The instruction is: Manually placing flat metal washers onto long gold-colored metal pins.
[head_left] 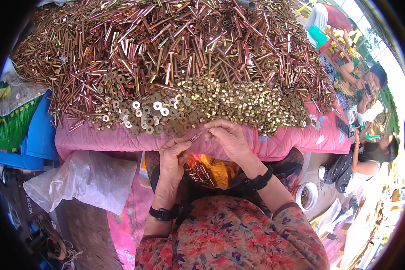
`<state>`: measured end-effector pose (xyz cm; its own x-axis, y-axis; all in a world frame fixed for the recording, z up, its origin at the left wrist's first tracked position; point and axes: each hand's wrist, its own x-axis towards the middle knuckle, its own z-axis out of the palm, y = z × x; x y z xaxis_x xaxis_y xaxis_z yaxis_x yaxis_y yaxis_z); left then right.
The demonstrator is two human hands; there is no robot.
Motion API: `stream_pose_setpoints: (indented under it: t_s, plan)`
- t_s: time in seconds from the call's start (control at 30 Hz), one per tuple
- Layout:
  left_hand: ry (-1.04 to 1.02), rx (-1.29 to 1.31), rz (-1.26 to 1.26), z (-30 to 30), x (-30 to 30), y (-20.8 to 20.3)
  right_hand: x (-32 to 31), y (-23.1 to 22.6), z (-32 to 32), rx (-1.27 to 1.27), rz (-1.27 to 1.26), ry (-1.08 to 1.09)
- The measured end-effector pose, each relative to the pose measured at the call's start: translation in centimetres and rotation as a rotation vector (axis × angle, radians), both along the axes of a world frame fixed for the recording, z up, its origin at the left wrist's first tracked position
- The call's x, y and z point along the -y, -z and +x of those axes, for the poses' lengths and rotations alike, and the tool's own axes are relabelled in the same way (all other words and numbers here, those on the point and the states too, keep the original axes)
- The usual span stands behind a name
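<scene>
While heaped tubes (166, 49) and washers (153, 112) lie within reach on the worktop (99, 139), both hands, left hand (173, 157) and right hand (227, 137), pinch one small tube (196, 136) between them.

A big heap of shiny metal tubes (166, 49) sits on a pink blanket (121, 139). A clear plastic bag (83, 180) lies down left. A white bowl (307, 196) stands right.

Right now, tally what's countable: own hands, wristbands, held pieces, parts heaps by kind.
Hands: 2, left hand and right hand
Black wristbands: 2
Short tube held by the left hand: 1
Long tubes heap: 1
Washers heap: 1
Small brass nuts heap: 1
Total: 8
</scene>
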<state>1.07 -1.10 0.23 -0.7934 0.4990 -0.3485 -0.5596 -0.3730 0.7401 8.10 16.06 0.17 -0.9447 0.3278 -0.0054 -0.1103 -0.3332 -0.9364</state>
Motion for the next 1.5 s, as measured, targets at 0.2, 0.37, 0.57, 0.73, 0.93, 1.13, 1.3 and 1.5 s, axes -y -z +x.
stream_pose_setpoints:
  t_s: [0.2, 0.37, 0.57, 0.73, 0.93, 1.13, 1.3, 1.5]
  plan:
    - [0.117, 0.055, 0.032, 0.5, -0.7, -0.9, 0.1, -2.0, 1.7, -0.1, 0.286, 0.065]
    - [0.197, 0.104, -0.01, 0.5, -1.2, -1.2, -0.3, -1.9, 2.7, -0.187, 0.484, 0.055]
    - [0.307, 0.087, 0.008, 0.1, -0.9, -1.4, -0.3, -2.1, 3.5, -0.131, 0.412, 0.066]
    - [0.276, -0.113, -0.055, 0.5, -1.0, -1.8, -0.4, -2.3, 3.6, -0.081, 0.479, 0.06]
    - [0.264, -0.343, -0.093, 1.0, -0.9, -1.6, -0.1, -3.3, 3.8, 0.089, 0.578, 0.013]
    - [0.302, -0.259, -0.012, 0.1, 0.0, -0.8, 1.1, -3.6, 4.0, -0.048, 0.404, 0.016]
    - [0.314, -0.269, 0.005, 0.4, 0.0, -1.0, -0.4, -3.5, 4.6, 0.176, 0.544, -0.135]
    - [0.337, -0.249, 0.024, 0.2, -0.2, -1.1, -0.3, -2.9, 4.2, -0.058, 1.004, 0.031]
